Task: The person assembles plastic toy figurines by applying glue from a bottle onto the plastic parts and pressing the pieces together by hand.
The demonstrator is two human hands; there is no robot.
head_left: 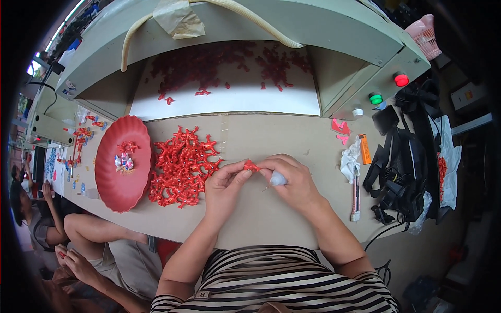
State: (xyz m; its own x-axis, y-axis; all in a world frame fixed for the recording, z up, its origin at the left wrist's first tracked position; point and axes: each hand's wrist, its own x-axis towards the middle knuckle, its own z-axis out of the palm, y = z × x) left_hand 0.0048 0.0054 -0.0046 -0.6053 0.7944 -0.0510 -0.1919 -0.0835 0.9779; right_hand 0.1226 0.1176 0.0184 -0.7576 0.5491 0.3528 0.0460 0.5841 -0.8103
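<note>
My left hand (pixel 225 183) pinches a small red figurine (pixel 251 166) between thumb and fingertips, above the middle of the worktable. My right hand (pixel 295 182) is closed round a small whitish squeeze bottle (pixel 278 179) with a thin dark tip. The fingertips of that hand also meet the figurine's right side. A heap of glossy red figurines (pixel 180 169) lies just left of my left hand. Beyond it, a red scalloped dish (pixel 121 195) holds a few red pieces and some white-and-coloured ones.
Ahead is a pale green booth (pixel 355 47) with more red pieces on white board (pixel 235 101). At right lie an orange box (pixel 364 149), a crumpled white wrapper (pixel 350 160), a slim tool (pixel 356 195) and black straps (pixel 404 167). Another person's hand (pixel 75 263) is at lower left.
</note>
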